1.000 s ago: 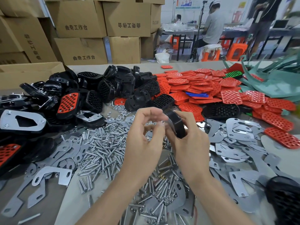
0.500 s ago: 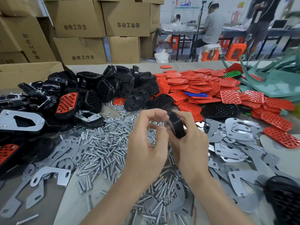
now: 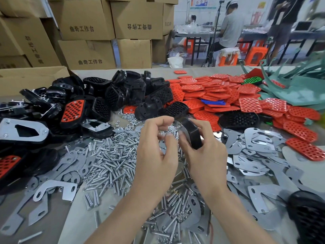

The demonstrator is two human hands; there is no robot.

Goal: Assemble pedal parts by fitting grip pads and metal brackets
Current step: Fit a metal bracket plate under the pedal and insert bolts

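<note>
Gripping a black pedal body (image 3: 190, 133) on edge above the heap of screws (image 3: 112, 155), the right hand (image 3: 205, 155) curled round its rim. The left hand (image 3: 156, 150) hovered just beside it, fingers curled; whether they pinched anything could not be told. Cardboard boxes (image 3: 88, 29) behind the table read "曲奇工作台".

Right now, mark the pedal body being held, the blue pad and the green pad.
held pedal body (image 3: 190, 133), head view, on its black side wall.
blue pad (image 3: 213, 102), head view, middle of its exposed strip.
green pad (image 3: 253, 80), head view, on its perforated top face.
</note>
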